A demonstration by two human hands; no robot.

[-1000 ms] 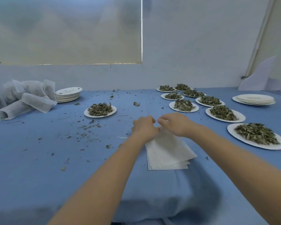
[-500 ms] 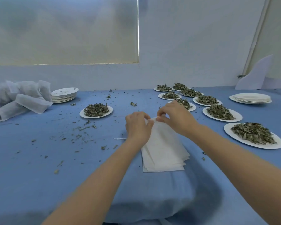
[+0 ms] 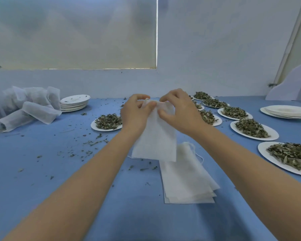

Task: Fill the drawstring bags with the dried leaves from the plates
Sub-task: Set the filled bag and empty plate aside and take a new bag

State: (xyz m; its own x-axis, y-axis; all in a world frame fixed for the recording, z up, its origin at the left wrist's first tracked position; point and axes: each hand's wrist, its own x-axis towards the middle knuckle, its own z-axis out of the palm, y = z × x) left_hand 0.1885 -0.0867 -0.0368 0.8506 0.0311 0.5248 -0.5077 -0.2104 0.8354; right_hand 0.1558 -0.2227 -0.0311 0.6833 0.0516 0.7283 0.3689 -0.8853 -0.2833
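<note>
Left hand and right hand are both pinched on the top edge of one bag, holding it up over the table just above the flat stack. To do this well I'd rub the two layers apart at the mouth, get a thumb inside and open it wide before going for leaves, probably from the plate just left of the hands, since thin fabric like this tends to cling. Compared with half a second ago, the bag is now fully off the stack and hanging free, and the hands are higher. Filled bags sit far left.
</note>
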